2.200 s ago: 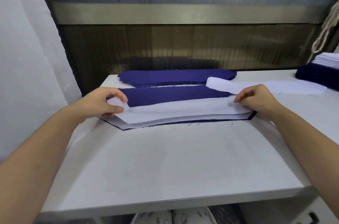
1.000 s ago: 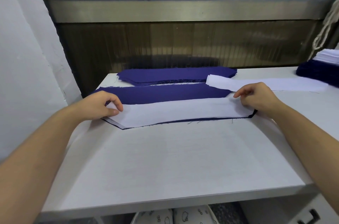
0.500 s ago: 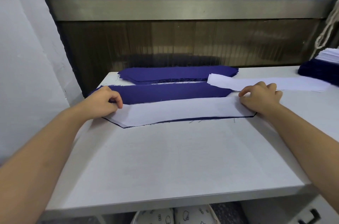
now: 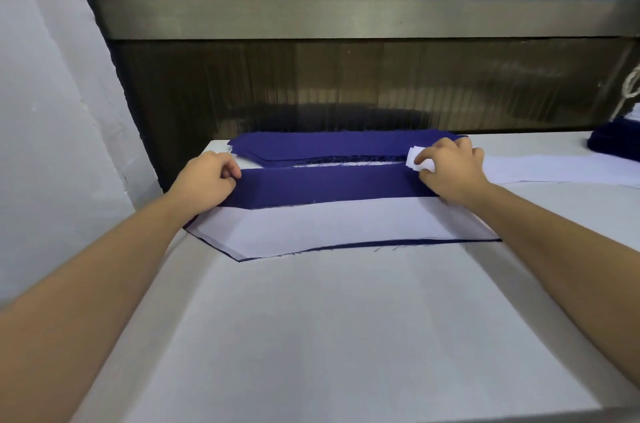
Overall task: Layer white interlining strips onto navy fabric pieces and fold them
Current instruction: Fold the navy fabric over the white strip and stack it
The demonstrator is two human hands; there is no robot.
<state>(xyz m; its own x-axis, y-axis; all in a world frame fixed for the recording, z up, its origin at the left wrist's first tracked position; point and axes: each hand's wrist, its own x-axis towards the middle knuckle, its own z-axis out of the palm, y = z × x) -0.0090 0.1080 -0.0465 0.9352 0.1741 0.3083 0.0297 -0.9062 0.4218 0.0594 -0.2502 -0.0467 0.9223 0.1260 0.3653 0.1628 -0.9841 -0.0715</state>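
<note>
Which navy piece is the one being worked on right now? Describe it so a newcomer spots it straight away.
On the white table, look in front of the navy stack at the back edge. The working piece spans between the left hand and right hand. It alone shows a navy band lying across the far side of a white interlining strip.

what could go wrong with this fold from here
1. The spare white strip has its end bunched up against the right hand. It could get dragged or trapped in the fold.
2. The interlining is merely laid on the navy piece, so it may slip askew while the left hand grips the other end.
3. The navy stack lies just behind and could be nudged.
</note>
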